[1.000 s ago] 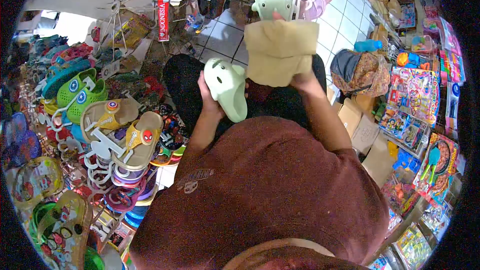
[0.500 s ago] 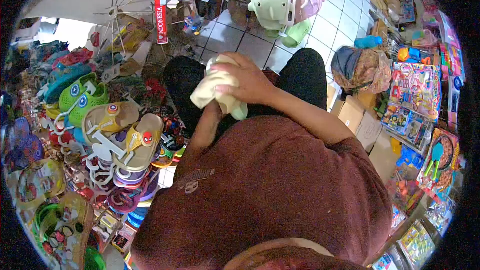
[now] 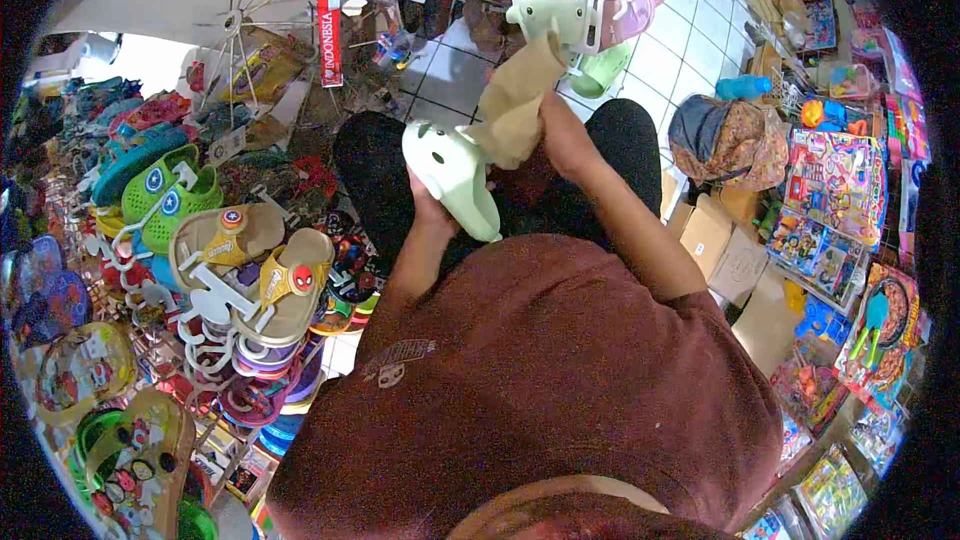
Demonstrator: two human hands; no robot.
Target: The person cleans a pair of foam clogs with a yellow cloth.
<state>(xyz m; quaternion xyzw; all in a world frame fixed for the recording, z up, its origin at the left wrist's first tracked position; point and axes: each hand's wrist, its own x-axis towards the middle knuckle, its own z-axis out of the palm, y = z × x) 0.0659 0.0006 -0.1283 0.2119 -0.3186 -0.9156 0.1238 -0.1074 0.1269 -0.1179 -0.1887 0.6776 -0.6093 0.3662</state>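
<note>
A pale green slipper (image 3: pixel 452 172) with a dark-eyed face on its upper is held low over my lap by my left hand (image 3: pixel 428 208), whose fingers wrap around its side and sole. Bunched in my right hand (image 3: pixel 568 143) is a beige cloth (image 3: pixel 520 105), raised to the right of the slipper, with its lower end beside the slipper's upper. Beyond the cloth hang more slippers: a pale green one (image 3: pixel 553 8) with a similar face, and a lilac pair (image 3: pixel 632 0) on white hangers.
On my left are piled children's sandals: a green clog pair (image 3: pixel 172 198) and a tan pair (image 3: pixel 290 285) on white hangers. A red Indonesia strap (image 3: pixel 329 30) hangs ahead. Packaged toys (image 3: pixel 835 180), open cardboard boxes (image 3: pixel 705 235) and a wrapped bundle (image 3: pixel 728 140) line the right.
The cloth, earlier wrapped over the slipper by my right hand, has lifted off up and to the right. The slipper's face now shows in my left hand.
</note>
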